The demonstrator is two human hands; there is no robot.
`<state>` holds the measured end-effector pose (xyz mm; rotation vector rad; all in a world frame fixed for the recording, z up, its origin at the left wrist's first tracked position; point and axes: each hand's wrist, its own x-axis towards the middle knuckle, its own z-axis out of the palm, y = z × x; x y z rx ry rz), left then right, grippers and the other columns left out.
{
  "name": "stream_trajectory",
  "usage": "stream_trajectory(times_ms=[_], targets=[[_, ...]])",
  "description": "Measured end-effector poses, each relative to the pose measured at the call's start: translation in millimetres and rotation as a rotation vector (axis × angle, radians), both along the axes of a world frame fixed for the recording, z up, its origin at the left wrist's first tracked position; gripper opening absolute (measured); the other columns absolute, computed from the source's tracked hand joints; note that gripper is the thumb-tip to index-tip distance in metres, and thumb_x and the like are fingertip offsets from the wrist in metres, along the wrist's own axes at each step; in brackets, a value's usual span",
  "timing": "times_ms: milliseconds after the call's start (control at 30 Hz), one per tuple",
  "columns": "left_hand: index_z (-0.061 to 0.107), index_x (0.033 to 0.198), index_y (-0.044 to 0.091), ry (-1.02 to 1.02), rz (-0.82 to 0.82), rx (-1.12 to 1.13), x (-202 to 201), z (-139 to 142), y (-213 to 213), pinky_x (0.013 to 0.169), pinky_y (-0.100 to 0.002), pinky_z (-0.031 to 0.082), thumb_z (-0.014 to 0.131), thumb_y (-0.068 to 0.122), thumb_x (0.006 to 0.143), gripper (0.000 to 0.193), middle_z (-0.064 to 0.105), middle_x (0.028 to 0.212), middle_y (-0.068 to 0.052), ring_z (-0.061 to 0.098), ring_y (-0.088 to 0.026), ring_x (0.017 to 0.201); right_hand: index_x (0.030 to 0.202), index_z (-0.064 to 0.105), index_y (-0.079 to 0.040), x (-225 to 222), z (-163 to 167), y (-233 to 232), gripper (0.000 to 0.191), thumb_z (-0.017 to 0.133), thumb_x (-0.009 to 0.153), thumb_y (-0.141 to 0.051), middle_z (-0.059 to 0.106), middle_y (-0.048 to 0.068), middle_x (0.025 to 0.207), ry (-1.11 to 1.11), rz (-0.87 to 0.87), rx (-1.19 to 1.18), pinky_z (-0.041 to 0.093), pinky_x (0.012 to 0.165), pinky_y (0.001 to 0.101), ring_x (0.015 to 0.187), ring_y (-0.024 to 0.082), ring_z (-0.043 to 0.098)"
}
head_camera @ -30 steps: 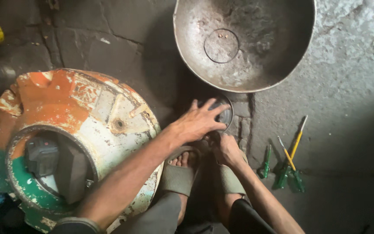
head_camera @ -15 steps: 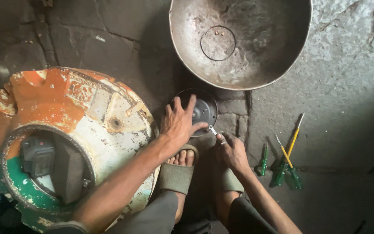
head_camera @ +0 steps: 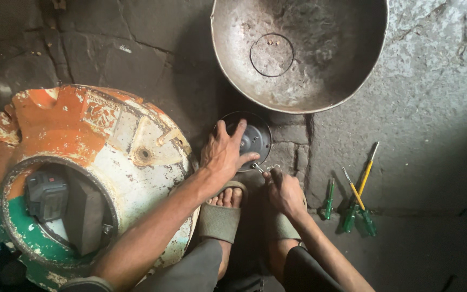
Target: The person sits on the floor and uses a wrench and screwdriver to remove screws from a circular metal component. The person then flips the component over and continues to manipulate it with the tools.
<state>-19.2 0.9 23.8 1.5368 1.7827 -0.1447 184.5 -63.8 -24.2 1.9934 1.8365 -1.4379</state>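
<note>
The left hand (head_camera: 224,153) lies flat on a small round dark metal disc (head_camera: 255,139) on the stone floor (head_camera: 136,59), fingers spread, so its grip is released and only presses down. The right hand (head_camera: 284,190), just beside it, has its grip clenched around a thin silver tool (head_camera: 259,168), whose tip meets the edge of the disc near the left thumb. Below both hands are two feet in grey sandals (head_camera: 220,219). Beyond the hands sits a big metal bowl (head_camera: 320,65). To the left of the left hand stands a large painted drum housing (head_camera: 98,157), orange, white and green. To the right of the right hand lie green-handled screwdrivers (head_camera: 352,208).
</note>
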Motion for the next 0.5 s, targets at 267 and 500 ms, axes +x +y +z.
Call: stream_trajectory(times_ms=[267,500], targets=[[0.038,0.154,0.019,-0.016,0.016,0.036,0,-1,-3,0.093,-0.054,0.051,0.082,0.053,0.077,0.095,0.039,0.136,-0.024,0.053,-0.047,0.115,0.096,0.066,-0.005,8,-8,-6,0.036,0.054,0.101,-0.038,0.069,0.027,0.082,0.031,-0.038,0.042,0.050,0.072,0.0576,0.086,0.050,0.066],[0.036,0.150,0.012,-0.065,-0.090,0.180,-4,-3,-4,0.100,-0.054,0.047,0.096,0.040,0.058,0.113,0.029,0.153,-0.023,0.044,-0.047,0.128,0.101,0.065,-0.005,-3,-33,-25,0.038,0.052,0.102,-0.040,0.068,0.028,0.079,0.015,-0.009,0.050,0.048,0.069,0.0582,0.078,0.052,0.066]])
